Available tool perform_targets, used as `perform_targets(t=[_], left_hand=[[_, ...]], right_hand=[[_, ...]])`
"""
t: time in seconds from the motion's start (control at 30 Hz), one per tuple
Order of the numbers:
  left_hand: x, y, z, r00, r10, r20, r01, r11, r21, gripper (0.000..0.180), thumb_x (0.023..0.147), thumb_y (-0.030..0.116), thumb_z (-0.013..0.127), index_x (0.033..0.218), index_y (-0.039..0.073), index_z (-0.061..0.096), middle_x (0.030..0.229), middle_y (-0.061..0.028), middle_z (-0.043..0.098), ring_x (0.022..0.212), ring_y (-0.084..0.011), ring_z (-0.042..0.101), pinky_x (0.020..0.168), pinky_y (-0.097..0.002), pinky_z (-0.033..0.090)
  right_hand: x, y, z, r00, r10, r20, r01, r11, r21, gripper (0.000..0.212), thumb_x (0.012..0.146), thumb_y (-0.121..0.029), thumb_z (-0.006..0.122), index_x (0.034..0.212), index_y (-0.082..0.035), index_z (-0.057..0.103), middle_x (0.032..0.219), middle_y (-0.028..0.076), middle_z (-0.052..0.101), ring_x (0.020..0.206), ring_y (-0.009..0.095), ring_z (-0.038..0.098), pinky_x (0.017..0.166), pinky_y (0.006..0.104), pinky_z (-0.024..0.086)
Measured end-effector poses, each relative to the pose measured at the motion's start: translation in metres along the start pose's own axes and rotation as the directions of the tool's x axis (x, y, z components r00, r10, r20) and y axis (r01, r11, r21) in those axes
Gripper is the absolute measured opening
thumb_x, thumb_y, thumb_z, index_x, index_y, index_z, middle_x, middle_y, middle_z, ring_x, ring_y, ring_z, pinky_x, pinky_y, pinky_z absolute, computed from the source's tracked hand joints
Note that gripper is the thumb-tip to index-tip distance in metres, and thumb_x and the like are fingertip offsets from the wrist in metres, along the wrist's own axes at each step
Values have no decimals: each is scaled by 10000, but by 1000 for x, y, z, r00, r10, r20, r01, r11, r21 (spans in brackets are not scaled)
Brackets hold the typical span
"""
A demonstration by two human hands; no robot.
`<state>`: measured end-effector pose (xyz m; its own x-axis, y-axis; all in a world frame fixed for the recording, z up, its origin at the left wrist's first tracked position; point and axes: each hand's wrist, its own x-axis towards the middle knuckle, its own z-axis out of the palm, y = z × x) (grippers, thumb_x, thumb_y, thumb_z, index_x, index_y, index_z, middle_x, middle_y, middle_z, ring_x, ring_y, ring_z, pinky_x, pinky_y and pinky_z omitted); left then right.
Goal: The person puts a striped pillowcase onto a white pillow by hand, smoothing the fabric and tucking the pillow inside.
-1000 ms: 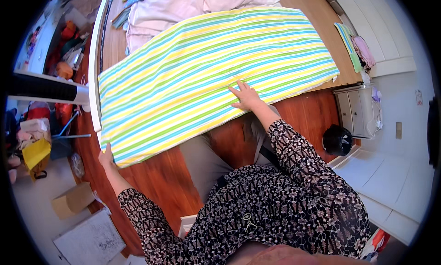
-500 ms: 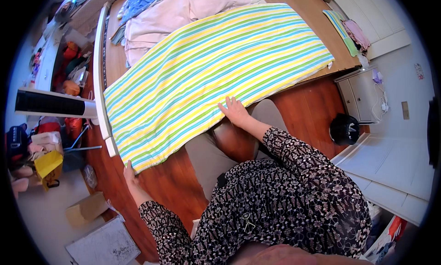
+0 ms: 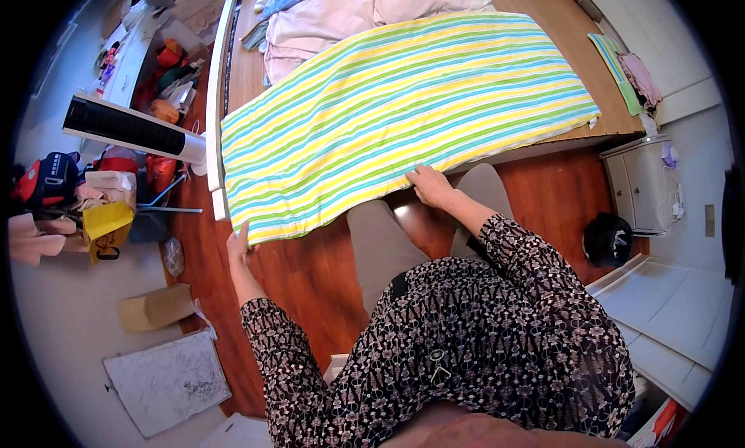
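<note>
A long blanket [image 3: 403, 99] with yellow, green, blue and white stripes lies spread over the wooden bed board [image 3: 535, 6], its near edge hanging at the front. My left hand [image 3: 239, 250] pinches the blanket's near left corner, thumb up along the edge. Around the middle of that same edge, my right hand [image 3: 431, 188] is closed on the fabric, its fingertips partly hidden. Small wrinkles run through the left half of the cloth, while the right end lies flatter.
A pale pink quilt [image 3: 334, 21] is heaped behind the blanket. On the left stands a black-and-white tower fan [image 3: 132, 130], near bags and a cardboard box [image 3: 155, 307]. A white cabinet [image 3: 648, 180] and black bin [image 3: 608, 240] are on the right.
The view has shifted, so the scene sits further right. My right hand's fingers, spread flat on the blanket before, are now curled at its edge. My left hand keeps the corner.
</note>
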<state>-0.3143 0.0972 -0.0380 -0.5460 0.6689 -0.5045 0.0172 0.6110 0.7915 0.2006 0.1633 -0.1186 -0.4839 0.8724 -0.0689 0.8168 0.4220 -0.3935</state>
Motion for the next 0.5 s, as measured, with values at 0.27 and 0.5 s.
perform_targets(t=[0.27, 0.5], left_hand=[[10, 14, 12, 1000, -4, 30, 0, 989, 147, 372, 848, 220, 677, 1117, -22, 591, 936, -86, 662, 738, -186, 626, 572, -321, 498], [1, 76, 57, 944, 308, 119, -288, 944, -159, 409, 808, 155, 643, 1160, -43, 582, 1099, -112, 631, 953, -205, 615, 804, -328, 482]], right_hand=[[-2, -32, -16, 981, -62, 186, 42, 993, 108, 372, 830, -143, 616, 1188, -67, 552, 1100, 188, 537, 1057, 356, 537, 880, 439, 470], [18, -44, -22, 988, -138, 66, 114, 952, 285, 382, 847, -132, 571, 1219, -53, 538, 1136, 178, 534, 1086, 349, 518, 918, 424, 450]])
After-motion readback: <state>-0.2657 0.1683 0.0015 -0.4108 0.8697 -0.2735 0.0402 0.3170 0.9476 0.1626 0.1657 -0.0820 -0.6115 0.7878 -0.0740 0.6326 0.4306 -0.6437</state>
